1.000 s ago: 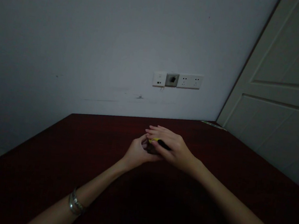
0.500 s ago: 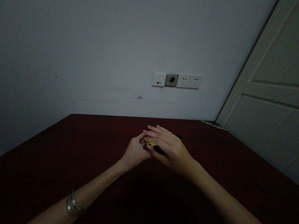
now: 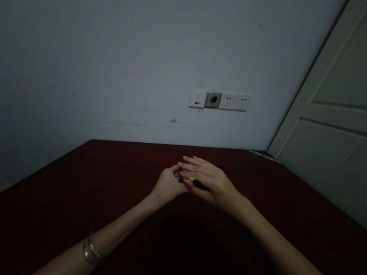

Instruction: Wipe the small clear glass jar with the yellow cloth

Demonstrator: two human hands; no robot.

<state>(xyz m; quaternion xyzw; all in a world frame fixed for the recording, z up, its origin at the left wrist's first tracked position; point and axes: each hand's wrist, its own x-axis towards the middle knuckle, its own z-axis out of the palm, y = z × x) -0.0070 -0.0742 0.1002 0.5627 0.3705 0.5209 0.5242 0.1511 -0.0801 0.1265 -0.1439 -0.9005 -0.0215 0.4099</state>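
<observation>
Both hands meet above the middle of the dark red table [image 3: 118, 165]. Between them is a small black-and-yellow object [image 3: 200, 185], mostly covered by fingers, so its kind cannot be made out. My right hand [image 3: 214, 183] lies over it from the right, fingers bent across its top and thumb along the near side. From the left, my left hand [image 3: 165, 187] cups the object's other end; most of its fingers are out of sight behind. A black tip shows just past the right knuckles. The left wrist wears silvery bracelets [image 3: 92, 250].
Behind the table rises a pale wall [image 3: 146, 55] carrying a row of sockets and switches [image 3: 220, 100]. A panelled door [image 3: 343, 115] stands at the right. A thin pale strip [image 3: 263, 155] lies at the table's far right corner.
The view has shifted slightly, moving the whole scene a little to the right in the picture. Both hands keep nearly the same grip around the object.
</observation>
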